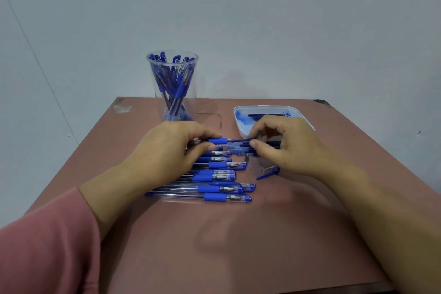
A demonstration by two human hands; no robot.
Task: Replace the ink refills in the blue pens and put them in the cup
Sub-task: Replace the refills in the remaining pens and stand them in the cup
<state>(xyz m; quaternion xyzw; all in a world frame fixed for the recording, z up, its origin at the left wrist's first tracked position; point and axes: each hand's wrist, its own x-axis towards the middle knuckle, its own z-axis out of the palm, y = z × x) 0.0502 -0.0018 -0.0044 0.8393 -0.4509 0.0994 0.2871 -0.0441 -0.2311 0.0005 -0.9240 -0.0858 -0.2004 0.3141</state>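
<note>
My left hand [164, 150] grips a blue pen [218, 141] by its barrel, grip end pointing right. My right hand [284, 145] pinches a dark ink refill [241, 141] at the pen's open tip. Loose refills [241, 150] lie just under it. Several capped blue pens [222, 190] lie in a row on the table below my hands. A clear cup [173, 83] stands at the back left, holding several blue pens. One loose pen cap [268, 173] lies to the right of the row.
A white tray [242, 131] with ink stains and refills sits at the back right, partly behind my right hand. The reddish-brown table [238, 246] ends at a wall behind and at an edge near me.
</note>
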